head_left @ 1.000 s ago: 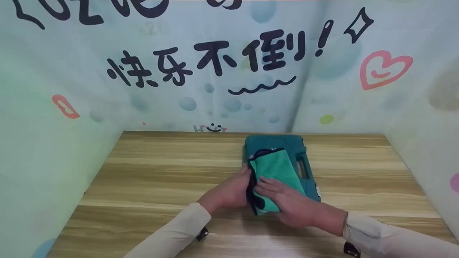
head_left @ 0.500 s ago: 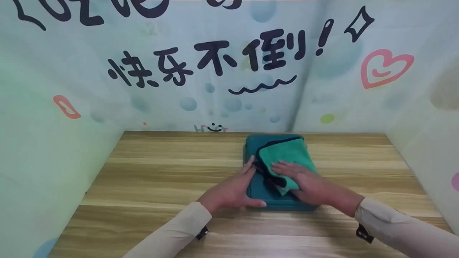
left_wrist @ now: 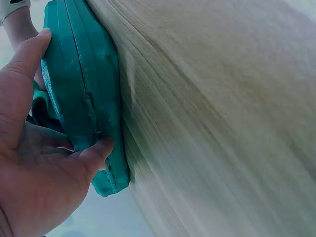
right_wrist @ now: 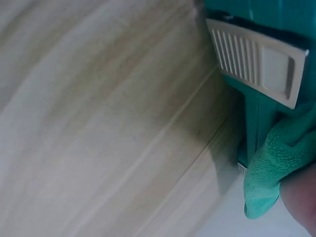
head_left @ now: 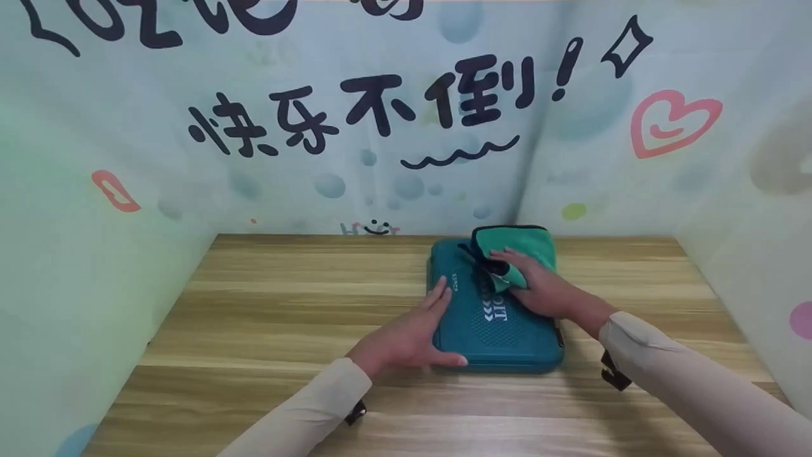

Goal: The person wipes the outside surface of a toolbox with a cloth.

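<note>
A teal hard plastic carrying case (head_left: 466,343) with white lettering on its lid lies flat on the wooden table. My left hand (head_left: 403,333) rests against its near left corner, fingers straight along the left side and thumb on the front edge. In the left wrist view, the fingertips of that hand (left_wrist: 44,163) press the case's side (left_wrist: 81,74). Near the far right of the lid, my right hand (head_left: 539,285) holds a green cloth (head_left: 517,238) with dark edging, bunched between fingers and thumb. From the right wrist, the cloth (right_wrist: 276,158) hangs over the case's edge by a grey latch (right_wrist: 259,59).
The wood-grain table (head_left: 304,304) reaches back to a printed fabric backdrop (head_left: 285,190) with dark characters and bubbles. Fabric walls also stand at the left and right. Both sleeves are light, with a dark device (head_left: 614,371) under the right wrist.
My right hand has moved the cloth from the near part of the lid to its far right, baring the lettering. My left hand has stayed at the case's left side.
</note>
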`<state>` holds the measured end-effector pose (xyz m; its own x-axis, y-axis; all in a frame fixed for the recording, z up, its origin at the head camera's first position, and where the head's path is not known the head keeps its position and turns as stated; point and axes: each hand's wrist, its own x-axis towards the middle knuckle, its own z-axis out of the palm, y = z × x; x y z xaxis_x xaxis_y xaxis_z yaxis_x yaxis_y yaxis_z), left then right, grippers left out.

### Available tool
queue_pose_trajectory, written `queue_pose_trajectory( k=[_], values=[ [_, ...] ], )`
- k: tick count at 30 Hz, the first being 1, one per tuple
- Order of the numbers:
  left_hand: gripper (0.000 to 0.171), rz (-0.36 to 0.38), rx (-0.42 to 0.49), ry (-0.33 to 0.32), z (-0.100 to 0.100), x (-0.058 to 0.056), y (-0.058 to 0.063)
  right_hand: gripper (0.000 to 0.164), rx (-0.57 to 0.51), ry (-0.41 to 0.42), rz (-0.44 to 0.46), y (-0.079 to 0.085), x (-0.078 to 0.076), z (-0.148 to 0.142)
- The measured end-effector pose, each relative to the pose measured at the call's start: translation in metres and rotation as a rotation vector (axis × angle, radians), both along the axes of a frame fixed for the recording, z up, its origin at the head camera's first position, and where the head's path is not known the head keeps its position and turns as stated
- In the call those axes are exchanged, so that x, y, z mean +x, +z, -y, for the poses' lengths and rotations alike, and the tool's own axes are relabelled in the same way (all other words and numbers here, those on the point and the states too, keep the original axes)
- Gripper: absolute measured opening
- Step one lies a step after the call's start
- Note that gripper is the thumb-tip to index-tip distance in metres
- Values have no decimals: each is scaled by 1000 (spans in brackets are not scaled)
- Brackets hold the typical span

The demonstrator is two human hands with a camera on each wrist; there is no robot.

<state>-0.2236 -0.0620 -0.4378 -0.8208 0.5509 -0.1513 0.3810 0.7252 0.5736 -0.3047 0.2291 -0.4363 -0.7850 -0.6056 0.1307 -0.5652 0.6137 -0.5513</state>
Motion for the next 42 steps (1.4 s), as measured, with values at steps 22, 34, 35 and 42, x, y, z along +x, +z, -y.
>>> queue_pose_trajectory(
  k=[22,34,35,42],
  values=[
    [121,-15,38,-47,-3,3,-1,84,31,249,-160,-12,67,-21],
    [121,-26,-7,-30,-1,2,2,89,106,357,-293,-9,112,-20],
    [122,-30,-9,-26,-1,2,2,87,119,350,-287,-9,116,-20],
    [115,-36,-26,-28,-3,2,2,63,121,340,-258,-8,136,-16]
  ],
)
